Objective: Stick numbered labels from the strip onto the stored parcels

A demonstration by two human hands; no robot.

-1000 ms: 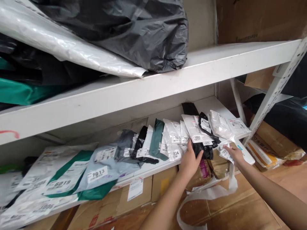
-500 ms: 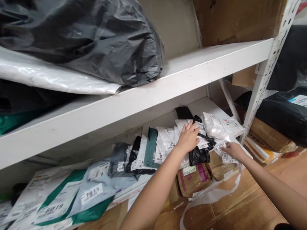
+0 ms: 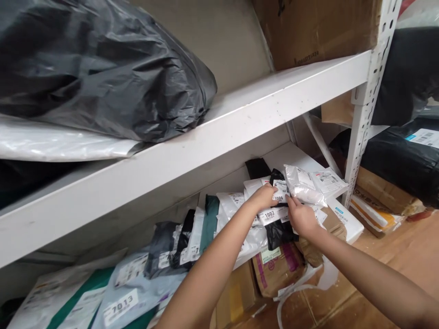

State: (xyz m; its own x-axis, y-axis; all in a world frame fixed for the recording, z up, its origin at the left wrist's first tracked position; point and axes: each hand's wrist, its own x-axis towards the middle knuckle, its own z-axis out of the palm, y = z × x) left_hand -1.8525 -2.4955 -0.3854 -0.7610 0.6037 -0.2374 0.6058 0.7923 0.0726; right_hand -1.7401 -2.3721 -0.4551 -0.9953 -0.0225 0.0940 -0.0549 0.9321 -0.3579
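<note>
My left hand (image 3: 265, 197) is closed at the left edge of a small black parcel (image 3: 281, 189), whose white label reads 1006. On the opposite side, my right hand (image 3: 303, 218) pinches the same parcel's lower right edge with its fingers closed. Just below them lies a parcel with the label 1002 (image 3: 270, 214), over a crumpled black bag (image 3: 279, 235). Touching the right hand's far side is a puffy clear-white plastic parcel (image 3: 302, 183), and beside that rests a flat white parcel (image 3: 329, 181). My fingertips are partly hidden.
Above my arms runs a white shelf beam (image 3: 240, 114), bearing a big black bag (image 3: 137, 73). Labelled mailers, including a grey one marked 7013 (image 3: 121, 306), line the lower shelf. Cardboard boxes (image 3: 279, 269) stand on the floor below; a perforated post (image 3: 363, 119) rises at right.
My right hand has moved left and up from the 1007 label to the black parcel. My left hand has gone from spread fingers to gripping it. The 1006 and 1002 labels now show clearly.
</note>
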